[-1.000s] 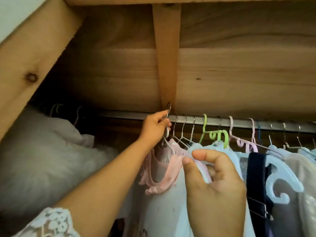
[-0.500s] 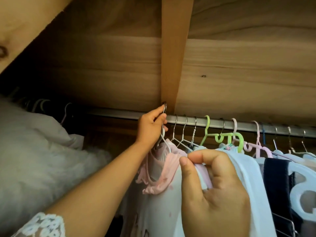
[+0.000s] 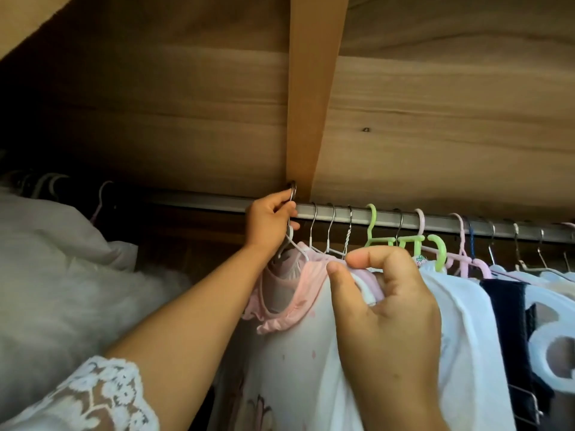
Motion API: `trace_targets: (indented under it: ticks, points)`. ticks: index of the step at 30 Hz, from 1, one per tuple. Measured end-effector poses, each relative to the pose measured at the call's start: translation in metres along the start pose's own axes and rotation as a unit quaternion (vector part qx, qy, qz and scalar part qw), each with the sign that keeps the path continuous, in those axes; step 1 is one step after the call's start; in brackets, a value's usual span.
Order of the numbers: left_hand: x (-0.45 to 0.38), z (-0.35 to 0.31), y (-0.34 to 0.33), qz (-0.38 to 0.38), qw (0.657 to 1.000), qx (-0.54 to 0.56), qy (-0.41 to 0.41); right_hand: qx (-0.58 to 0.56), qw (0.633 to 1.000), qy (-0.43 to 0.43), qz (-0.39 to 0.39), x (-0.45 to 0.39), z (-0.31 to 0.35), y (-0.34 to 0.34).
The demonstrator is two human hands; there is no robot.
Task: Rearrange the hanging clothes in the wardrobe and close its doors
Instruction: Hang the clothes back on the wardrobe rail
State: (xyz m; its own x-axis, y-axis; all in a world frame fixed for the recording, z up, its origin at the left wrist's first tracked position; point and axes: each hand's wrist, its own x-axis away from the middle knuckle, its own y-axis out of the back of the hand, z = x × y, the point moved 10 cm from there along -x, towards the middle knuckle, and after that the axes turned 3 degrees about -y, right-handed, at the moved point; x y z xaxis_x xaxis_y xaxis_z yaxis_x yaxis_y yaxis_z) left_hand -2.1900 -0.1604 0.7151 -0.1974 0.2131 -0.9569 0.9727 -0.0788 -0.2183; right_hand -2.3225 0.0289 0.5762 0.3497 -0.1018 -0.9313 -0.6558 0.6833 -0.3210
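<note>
the view looks up into a wooden wardrobe (image 3: 435, 104): its top panel of pale brown grain fills the upper frame, crossed by a lighter vertical wooden strip (image 3: 311, 88) that comes down to the metal rail (image 3: 357, 214). the rail runs left to right across the middle, dark shadow lying behind and below it on the left.

the left hand (image 3: 270, 223) reaches up to the rail just under the strip, its fingers curled round the metal hook of a wire hanger (image 3: 292, 197), the hook sitting at the top of the rail. from that hanger hangs a pink garment (image 3: 289, 290) with a frilled edge. the right hand (image 3: 385, 312) is nearer the camera, thumb and forefinger pinching the shoulder of a white garment (image 3: 460, 321) just beside the pink one.

to the right along the rail hang more hooks, close together: thin metal ones, a green plastic hanger (image 3: 435, 253), pink plastic ones, then a dark navy piece (image 3: 504, 306) and a pale blue hanger (image 3: 547, 337) at the frame's edge.

on the far left a white fluffy garment (image 3: 62, 275) bulks well apart from the packed clothes, a few hooks dim above it. a lace sleeve (image 3: 93, 396) covers the left upper arm at the bottom corner.
</note>
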Motion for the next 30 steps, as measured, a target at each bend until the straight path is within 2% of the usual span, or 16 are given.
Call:
trace_targets:
  ticks: [3,7,12,14,19,21,25,30]
  points:
    - [0.002,-0.009,0.006,-0.049,0.996,-0.067,-0.038,0.006,1.000,-0.015,0.020,-0.004,-0.004,-0.002]
    - [0.009,-0.011,0.016,-0.082,0.958,-0.267,-0.062,0.037,0.997,-0.032,0.059,-0.004,-0.010,-0.005]
    - [0.015,-0.010,0.025,-0.105,0.943,-0.297,-0.106,0.063,0.991,-0.054,0.108,-0.004,-0.014,-0.005]
    - [0.015,-0.011,0.024,-0.090,0.933,-0.331,-0.112,0.063,0.990,-0.054,0.112,-0.004,-0.014,-0.004]
    - [0.004,-0.021,0.011,0.014,0.911,-0.378,-0.165,0.016,0.991,-0.053,0.120,-0.002,-0.017,-0.001]
    - [0.001,-0.022,0.009,0.058,0.907,-0.383,-0.168,-0.049,0.986,-0.070,0.141,-0.002,-0.018,-0.004]
    - [-0.003,-0.022,0.007,0.101,0.924,-0.329,-0.169,-0.192,0.960,-0.122,0.166,-0.002,-0.014,-0.005]
    - [-0.008,-0.023,0.014,0.074,0.963,-0.230,-0.120,-0.105,0.983,-0.104,0.113,-0.002,-0.029,-0.003]
